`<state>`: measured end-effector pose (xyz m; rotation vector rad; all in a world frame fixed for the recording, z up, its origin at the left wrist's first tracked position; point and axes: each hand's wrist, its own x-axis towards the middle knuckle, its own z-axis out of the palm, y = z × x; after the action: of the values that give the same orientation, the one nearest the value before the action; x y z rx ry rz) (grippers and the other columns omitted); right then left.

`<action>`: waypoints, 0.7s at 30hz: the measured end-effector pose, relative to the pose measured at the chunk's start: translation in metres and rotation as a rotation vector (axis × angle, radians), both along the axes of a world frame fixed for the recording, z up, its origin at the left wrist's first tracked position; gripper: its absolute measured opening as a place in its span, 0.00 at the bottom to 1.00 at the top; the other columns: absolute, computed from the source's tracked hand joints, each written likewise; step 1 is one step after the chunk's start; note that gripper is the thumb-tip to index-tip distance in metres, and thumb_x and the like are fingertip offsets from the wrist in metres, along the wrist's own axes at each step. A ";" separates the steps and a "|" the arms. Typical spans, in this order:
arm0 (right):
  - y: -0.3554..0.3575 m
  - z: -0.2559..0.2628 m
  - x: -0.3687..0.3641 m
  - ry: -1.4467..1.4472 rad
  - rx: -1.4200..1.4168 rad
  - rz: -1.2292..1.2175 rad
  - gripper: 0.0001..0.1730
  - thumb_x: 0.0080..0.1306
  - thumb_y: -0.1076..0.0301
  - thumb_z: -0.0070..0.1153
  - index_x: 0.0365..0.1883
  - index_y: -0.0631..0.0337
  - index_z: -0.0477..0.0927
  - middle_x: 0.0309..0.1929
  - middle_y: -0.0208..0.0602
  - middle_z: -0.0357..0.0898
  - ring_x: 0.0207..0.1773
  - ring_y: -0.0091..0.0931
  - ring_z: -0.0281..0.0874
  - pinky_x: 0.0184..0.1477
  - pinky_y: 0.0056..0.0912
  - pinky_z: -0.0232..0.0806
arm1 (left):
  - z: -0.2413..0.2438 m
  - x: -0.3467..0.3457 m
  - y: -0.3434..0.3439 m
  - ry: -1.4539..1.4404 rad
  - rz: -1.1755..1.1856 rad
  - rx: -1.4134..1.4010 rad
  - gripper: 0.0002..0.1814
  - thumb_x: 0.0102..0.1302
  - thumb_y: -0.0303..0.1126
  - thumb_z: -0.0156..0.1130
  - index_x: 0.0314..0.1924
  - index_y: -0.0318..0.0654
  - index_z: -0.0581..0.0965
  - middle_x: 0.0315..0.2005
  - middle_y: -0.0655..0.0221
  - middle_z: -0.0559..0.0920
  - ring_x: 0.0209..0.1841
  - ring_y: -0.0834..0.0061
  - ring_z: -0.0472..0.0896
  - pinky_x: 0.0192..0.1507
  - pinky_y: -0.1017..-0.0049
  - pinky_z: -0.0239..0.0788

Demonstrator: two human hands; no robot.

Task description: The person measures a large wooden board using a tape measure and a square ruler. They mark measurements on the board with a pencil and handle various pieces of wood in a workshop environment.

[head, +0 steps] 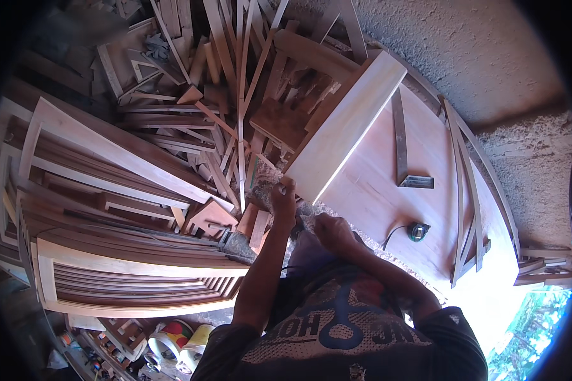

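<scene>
A long, pale wooden board (348, 128) lies slantwise over the near left edge of a wood-topped workbench (362, 195). My left hand (284, 194) grips the board's near end at its left corner. Just right of that end, my right hand (334, 232) is curled into a fist in front of my body, apart from the board. I see nothing in it, though its palm side is hidden. On the bench lie a wooden try square (401, 138) and a small round dark-green device, probably a tape measure (418, 232), with a black strap or cord.
Thin wooden strips (464, 190) lie along the bench's far side by a rough wall (486, 62). Offcuts and battens (171, 119) are heaped beyond on the left. Stacked wooden frames (138, 281) stand close on my left, with paint buckets (169, 338) behind them.
</scene>
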<state>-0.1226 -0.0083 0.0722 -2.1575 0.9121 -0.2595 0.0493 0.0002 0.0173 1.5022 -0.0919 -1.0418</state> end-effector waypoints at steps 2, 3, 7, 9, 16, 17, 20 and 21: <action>-0.004 0.005 -0.005 -0.066 -0.060 -0.046 0.08 0.67 0.66 0.51 0.37 0.63 0.75 0.25 0.55 0.78 0.30 0.51 0.80 0.31 0.54 0.70 | 0.002 -0.002 0.001 0.041 0.021 0.000 0.21 0.70 0.42 0.60 0.48 0.28 0.74 0.42 0.60 0.76 0.42 0.72 0.78 0.41 0.69 0.75; -0.005 0.009 0.001 -0.090 -0.062 -0.065 0.09 0.68 0.65 0.51 0.37 0.62 0.75 0.25 0.56 0.79 0.30 0.52 0.80 0.31 0.55 0.70 | -0.027 0.005 0.006 -0.008 0.029 -0.007 0.20 0.70 0.41 0.60 0.48 0.28 0.74 0.42 0.61 0.77 0.42 0.72 0.77 0.41 0.69 0.74; -0.014 0.031 0.008 -0.101 -0.009 -0.234 0.07 0.67 0.68 0.53 0.39 0.62 0.76 0.27 0.57 0.80 0.31 0.52 0.80 0.31 0.53 0.71 | -0.019 0.003 0.004 0.032 -0.011 -0.049 0.20 0.69 0.42 0.61 0.47 0.28 0.75 0.39 0.63 0.78 0.41 0.74 0.77 0.40 0.71 0.73; -0.016 0.035 0.008 -0.131 0.009 -0.252 0.07 0.67 0.69 0.54 0.40 0.62 0.76 0.29 0.56 0.80 0.32 0.50 0.81 0.32 0.50 0.72 | -0.039 0.001 0.004 0.034 0.031 -0.056 0.21 0.68 0.43 0.62 0.47 0.29 0.75 0.38 0.64 0.78 0.40 0.76 0.77 0.37 0.73 0.73; -0.023 0.050 -0.015 -0.153 0.211 -0.382 0.09 0.69 0.69 0.55 0.42 0.65 0.81 0.30 0.41 0.83 0.33 0.31 0.83 0.36 0.31 0.72 | 0.014 -0.002 -0.010 0.224 0.025 -0.158 0.25 0.65 0.45 0.66 0.52 0.31 0.76 0.40 0.67 0.80 0.41 0.80 0.78 0.35 0.73 0.72; -0.025 0.054 -0.018 -0.138 0.283 -0.421 0.09 0.69 0.69 0.56 0.42 0.65 0.82 0.32 0.42 0.85 0.35 0.32 0.84 0.39 0.31 0.73 | 0.021 0.000 -0.012 0.259 0.066 -0.222 0.25 0.65 0.44 0.67 0.53 0.31 0.75 0.41 0.67 0.80 0.42 0.79 0.79 0.36 0.73 0.73; -0.036 0.050 -0.027 -0.173 0.137 -0.386 0.14 0.72 0.63 0.53 0.37 0.66 0.85 0.33 0.41 0.82 0.37 0.29 0.81 0.41 0.32 0.71 | 0.038 0.013 -0.021 0.321 0.222 -0.417 0.25 0.65 0.41 0.67 0.55 0.32 0.74 0.43 0.67 0.80 0.43 0.77 0.80 0.41 0.72 0.75; -0.039 0.045 -0.028 -0.141 0.073 -0.368 0.16 0.73 0.62 0.53 0.37 0.66 0.85 0.34 0.42 0.81 0.37 0.29 0.80 0.42 0.32 0.70 | 0.046 0.019 -0.027 0.312 0.289 -0.487 0.25 0.65 0.40 0.67 0.56 0.32 0.74 0.44 0.66 0.80 0.44 0.76 0.80 0.42 0.71 0.76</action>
<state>-0.1501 -0.0476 0.1169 -1.8683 1.2125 -0.5433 0.0679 -0.0271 0.0636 0.8726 0.0860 -0.9237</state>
